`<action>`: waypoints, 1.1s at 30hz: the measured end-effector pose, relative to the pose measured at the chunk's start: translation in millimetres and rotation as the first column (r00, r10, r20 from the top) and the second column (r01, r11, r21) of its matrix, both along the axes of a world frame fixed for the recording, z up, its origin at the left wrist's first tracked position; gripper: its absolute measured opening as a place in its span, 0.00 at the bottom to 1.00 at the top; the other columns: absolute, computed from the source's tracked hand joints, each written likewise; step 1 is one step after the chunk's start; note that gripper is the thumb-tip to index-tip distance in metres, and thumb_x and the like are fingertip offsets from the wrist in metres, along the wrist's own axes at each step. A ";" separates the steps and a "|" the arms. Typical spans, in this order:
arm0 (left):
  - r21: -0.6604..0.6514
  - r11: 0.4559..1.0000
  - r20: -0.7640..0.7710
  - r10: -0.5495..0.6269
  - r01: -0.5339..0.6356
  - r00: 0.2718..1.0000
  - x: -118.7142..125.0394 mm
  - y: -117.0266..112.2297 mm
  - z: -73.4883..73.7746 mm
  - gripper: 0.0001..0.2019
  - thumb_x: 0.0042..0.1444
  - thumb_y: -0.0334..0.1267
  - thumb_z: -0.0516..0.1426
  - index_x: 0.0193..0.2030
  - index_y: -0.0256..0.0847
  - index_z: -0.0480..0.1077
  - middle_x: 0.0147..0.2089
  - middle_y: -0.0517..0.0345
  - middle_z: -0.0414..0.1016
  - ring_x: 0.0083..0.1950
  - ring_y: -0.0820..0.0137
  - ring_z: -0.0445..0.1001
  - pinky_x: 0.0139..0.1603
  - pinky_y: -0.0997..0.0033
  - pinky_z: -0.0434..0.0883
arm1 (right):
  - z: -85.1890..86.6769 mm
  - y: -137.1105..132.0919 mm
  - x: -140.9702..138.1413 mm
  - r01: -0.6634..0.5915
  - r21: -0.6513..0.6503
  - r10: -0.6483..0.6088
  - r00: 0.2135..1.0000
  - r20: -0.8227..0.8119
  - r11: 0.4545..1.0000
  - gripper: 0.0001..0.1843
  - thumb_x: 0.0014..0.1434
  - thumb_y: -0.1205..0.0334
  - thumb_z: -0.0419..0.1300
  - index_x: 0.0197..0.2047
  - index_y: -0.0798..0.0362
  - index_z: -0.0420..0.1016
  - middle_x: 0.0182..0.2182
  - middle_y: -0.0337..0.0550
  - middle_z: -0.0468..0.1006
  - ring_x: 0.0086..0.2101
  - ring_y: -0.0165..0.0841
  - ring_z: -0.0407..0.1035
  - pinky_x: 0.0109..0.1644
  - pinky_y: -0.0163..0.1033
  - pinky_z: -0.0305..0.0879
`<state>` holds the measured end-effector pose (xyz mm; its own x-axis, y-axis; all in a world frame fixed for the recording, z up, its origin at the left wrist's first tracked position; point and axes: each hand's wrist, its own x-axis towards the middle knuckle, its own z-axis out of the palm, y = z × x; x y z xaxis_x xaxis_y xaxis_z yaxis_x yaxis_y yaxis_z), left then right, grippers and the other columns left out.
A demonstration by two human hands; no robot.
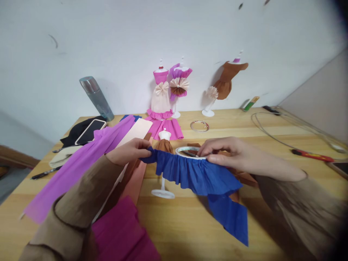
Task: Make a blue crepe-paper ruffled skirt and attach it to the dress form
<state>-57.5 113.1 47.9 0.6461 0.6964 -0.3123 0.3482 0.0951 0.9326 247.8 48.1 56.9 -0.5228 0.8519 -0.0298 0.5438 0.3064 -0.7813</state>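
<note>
1. A small white dress form with a brown gathered skirt [164,145] stands upright at mid-table, its round base on a wooden-topped table [176,232]; every place below is given from this form.
2. Directly in front of the form, hiding part of its stand, a gathered strip of blue crepe-like paper [195,172] is held up. Its upper edge is bunched into small pleats, and a loose tail hangs to the form's right.
3. The left hand [127,151], just left of the form, is closed in a pinch on the strip's left end.
4. The right hand [232,154], to the form's right, is nearly closed, thumb and bent fingers gripping the strip's upper edge.
5. A white ring-shaped roll of tape [178,151] lies just right of the form, partly behind the strip.
6. Left of the form lie a long purple crepe-like sheet [78,174] and a flat cream sheet [137,128]. Left and nearer the viewer is a magenta folded sheet [126,232].
7. Beyond the form stand a doll-sized pink-and-cream dress [160,99] and, farther right, a brown strapless dress [227,78], both on stands.
</note>
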 end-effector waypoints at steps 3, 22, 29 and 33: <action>-0.053 0.994 0.080 0.103 -0.099 0.991 0.2 0.3 -0.3 0.06 0.41 0.34 0.62 0.24 0.34 0.70 0.22 0.62 0.71 0.25 0.76 0.69 0.29 0.76 0.66 | -2.6 3.2 2.5 -0.055 -0.064 0.054 0.998 -0.023 0.996 0.22 0.60 0.45 0.55 0.38 0.58 0.76 0.35 0.47 0.78 0.36 0.36 0.71 0.39 0.38 0.65; 0.050 0.998 -0.020 0.039 -0.038 0.999 -13.5 15.3 4.6 0.07 0.43 0.36 0.62 0.25 0.35 0.69 0.22 0.60 0.72 0.25 0.74 0.71 0.28 0.75 0.67 | -4.1 -0.8 -4.6 -0.031 0.106 0.024 0.998 0.062 0.994 0.20 0.66 0.53 0.47 0.44 0.56 0.75 0.40 0.49 0.78 0.40 0.36 0.71 0.46 0.40 0.65; 0.564 0.823 -0.340 0.154 0.070 0.928 -9.3 -2.6 20.1 0.10 0.49 0.32 0.54 0.37 0.38 0.74 0.36 0.57 0.78 0.38 0.68 0.75 0.39 0.71 0.71 | -7.4 -3.9 -10.3 -0.051 0.155 0.045 0.998 0.044 0.987 0.18 0.66 0.56 0.48 0.44 0.56 0.75 0.40 0.49 0.79 0.41 0.36 0.72 0.46 0.41 0.66; 0.791 0.605 -0.183 0.094 0.089 0.979 0.8 -34.8 30.2 0.17 0.51 0.27 0.54 0.48 0.39 0.72 0.48 0.52 0.78 0.49 0.64 0.75 0.51 0.66 0.71 | -7.3 -8.2 -15.4 -0.056 0.167 0.064 0.997 -0.041 0.984 0.16 0.66 0.57 0.49 0.43 0.55 0.75 0.40 0.48 0.79 0.41 0.36 0.72 0.47 0.41 0.66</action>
<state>-56.7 78.3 78.1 0.6368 0.7293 0.2502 0.5221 -0.6466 0.5562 232.3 40.0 49.6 -0.5704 0.8103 0.1343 0.4854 0.4645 -0.7407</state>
